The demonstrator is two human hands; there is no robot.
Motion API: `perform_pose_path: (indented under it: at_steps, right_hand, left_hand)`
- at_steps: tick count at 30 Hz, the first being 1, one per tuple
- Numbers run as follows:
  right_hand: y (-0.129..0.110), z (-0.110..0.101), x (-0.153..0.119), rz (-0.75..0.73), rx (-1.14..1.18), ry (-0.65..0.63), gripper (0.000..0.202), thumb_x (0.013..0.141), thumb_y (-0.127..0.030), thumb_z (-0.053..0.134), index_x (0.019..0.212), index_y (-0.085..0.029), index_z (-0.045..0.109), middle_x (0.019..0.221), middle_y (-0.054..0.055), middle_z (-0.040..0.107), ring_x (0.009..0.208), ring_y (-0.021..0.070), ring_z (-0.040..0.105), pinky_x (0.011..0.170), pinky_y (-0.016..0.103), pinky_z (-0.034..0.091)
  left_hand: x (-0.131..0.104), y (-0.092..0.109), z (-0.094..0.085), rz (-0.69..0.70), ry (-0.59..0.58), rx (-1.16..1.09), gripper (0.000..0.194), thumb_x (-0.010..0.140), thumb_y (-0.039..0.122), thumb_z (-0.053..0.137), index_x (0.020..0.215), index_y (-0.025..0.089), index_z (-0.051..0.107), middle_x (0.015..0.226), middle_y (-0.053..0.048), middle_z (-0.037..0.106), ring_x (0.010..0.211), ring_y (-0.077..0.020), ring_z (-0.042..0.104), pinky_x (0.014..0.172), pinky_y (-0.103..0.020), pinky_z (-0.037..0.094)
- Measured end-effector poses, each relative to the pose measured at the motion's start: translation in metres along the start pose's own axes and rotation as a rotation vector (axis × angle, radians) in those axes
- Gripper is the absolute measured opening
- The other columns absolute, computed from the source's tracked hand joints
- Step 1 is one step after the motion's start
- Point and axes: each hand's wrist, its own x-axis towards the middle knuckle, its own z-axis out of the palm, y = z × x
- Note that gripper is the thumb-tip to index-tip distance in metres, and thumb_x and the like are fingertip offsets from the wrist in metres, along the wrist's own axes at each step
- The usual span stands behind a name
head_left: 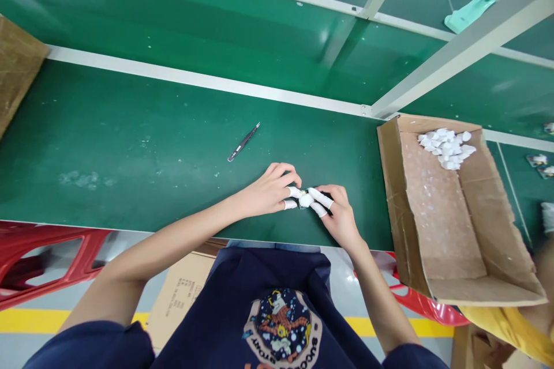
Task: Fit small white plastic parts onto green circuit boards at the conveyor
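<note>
A small white part (306, 200) with a dark green edge and a bit of yellow is between my hands, low over the green bench. My right hand (341, 216) grips it from the right, its thumb and a finger in white finger cots. From the left, the white-capped fingertips of my left hand (277, 187) close in on the same part, and its other fingers are curled. Fingertips cover some of the part, so its exact kind is unclear. Black tweezers (243, 142) lie on the bench beyond my left hand.
To the right stands an open cardboard box (437, 225), with a heap of small white pieces (448, 147) at its far end. Another carton (17, 69) is at the left edge. A metal post (459, 40) rises behind the bench. Red stools (52, 259) are below it.
</note>
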Motion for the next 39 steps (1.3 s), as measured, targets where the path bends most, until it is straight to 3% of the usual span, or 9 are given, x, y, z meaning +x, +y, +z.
perform_pose_path:
  at_steps: [5, 7, 11, 17, 22, 31, 35, 39]
  right_hand:
    - [-0.001, -0.001, -0.003, 0.034, -0.074, 0.065, 0.029, 0.092, -0.014, 0.051, 0.118, -0.024, 0.060, 0.098, 0.008, 0.061, 0.093, 0.0230, 0.052, 0.078, 0.040, 0.050]
    - [-0.003, -0.001, -0.004, 0.042, -0.075, 0.058, 0.030, 0.092, -0.011, 0.048, 0.117, -0.023, 0.061, 0.096, 0.007, 0.061, 0.093, 0.0226, 0.051, 0.078, 0.039, 0.049]
    - [-0.006, 0.005, -0.004, 0.032, -0.090, 0.072, 0.028, 0.092, -0.012, 0.048, 0.116, -0.020, 0.061, 0.097, 0.009, 0.060, 0.093, 0.0231, 0.050, 0.079, 0.041, 0.048]
    - [-0.004, 0.010, -0.005, -0.001, -0.076, 0.062, 0.028, 0.091, -0.011, 0.046, 0.112, -0.020, 0.063, 0.099, 0.010, 0.060, 0.093, 0.0243, 0.051, 0.079, 0.042, 0.047]
    - [-0.004, 0.010, -0.005, 0.037, -0.083, 0.041, 0.031, 0.091, -0.012, 0.043, 0.115, -0.022, 0.061, 0.100, 0.009, 0.059, 0.095, 0.0253, 0.051, 0.080, 0.044, 0.046]
    - [-0.002, 0.014, -0.006, 0.004, -0.128, 0.011, 0.040, 0.086, -0.007, 0.043, 0.119, -0.022, 0.059, 0.104, 0.009, 0.058, 0.098, 0.0265, 0.050, 0.082, 0.044, 0.044]
    - [-0.002, 0.009, -0.004, 0.027, -0.054, -0.001, 0.041, 0.083, -0.004, 0.041, 0.117, -0.020, 0.060, 0.105, 0.009, 0.059, 0.100, 0.0261, 0.049, 0.084, 0.044, 0.044]
    - [-0.004, 0.003, -0.001, 0.060, 0.028, -0.033, 0.031, 0.086, -0.013, 0.050, 0.114, -0.022, 0.061, 0.105, 0.007, 0.060, 0.100, 0.0251, 0.051, 0.087, 0.043, 0.044]
  left_hand:
    - [0.000, 0.003, 0.008, 0.049, 0.032, 0.069, 0.012, 0.089, 0.024, 0.056, 0.083, 0.017, 0.063, 0.108, -0.007, 0.063, 0.109, -0.0272, 0.046, 0.090, -0.043, 0.035]
    - [0.001, 0.005, 0.010, 0.010, 0.060, 0.074, 0.011, 0.087, 0.026, 0.057, 0.087, 0.016, 0.063, 0.109, -0.009, 0.062, 0.110, -0.0278, 0.045, 0.090, -0.044, 0.036]
    - [0.002, 0.007, 0.010, -0.079, 0.062, 0.048, 0.032, 0.083, 0.036, 0.062, 0.105, 0.013, 0.060, 0.121, -0.015, 0.055, 0.113, -0.0313, 0.041, 0.093, -0.048, 0.036]
    - [0.004, 0.013, 0.014, -0.119, 0.019, -0.015, 0.020, 0.080, 0.027, 0.062, 0.096, 0.016, 0.065, 0.125, -0.014, 0.053, 0.118, -0.0326, 0.039, 0.095, -0.050, 0.035]
    - [0.005, 0.014, 0.014, -0.175, 0.027, -0.068, 0.027, 0.077, 0.027, 0.062, 0.102, 0.014, 0.063, 0.122, -0.014, 0.053, 0.118, -0.0325, 0.039, 0.095, -0.052, 0.036]
    - [0.006, 0.011, 0.015, -0.155, 0.035, -0.046, 0.029, 0.084, 0.037, 0.060, 0.104, 0.016, 0.063, 0.119, -0.012, 0.057, 0.117, -0.0307, 0.041, 0.094, -0.049, 0.035]
    - [0.005, 0.007, 0.014, -0.136, 0.022, -0.057, 0.039, 0.080, 0.044, 0.065, 0.109, 0.018, 0.062, 0.122, -0.013, 0.055, 0.119, -0.0318, 0.040, 0.096, -0.051, 0.034]
    - [0.005, 0.002, 0.010, -0.118, -0.046, -0.128, 0.036, 0.082, 0.040, 0.065, 0.111, 0.020, 0.061, 0.124, -0.012, 0.054, 0.121, -0.0309, 0.039, 0.096, -0.050, 0.035]
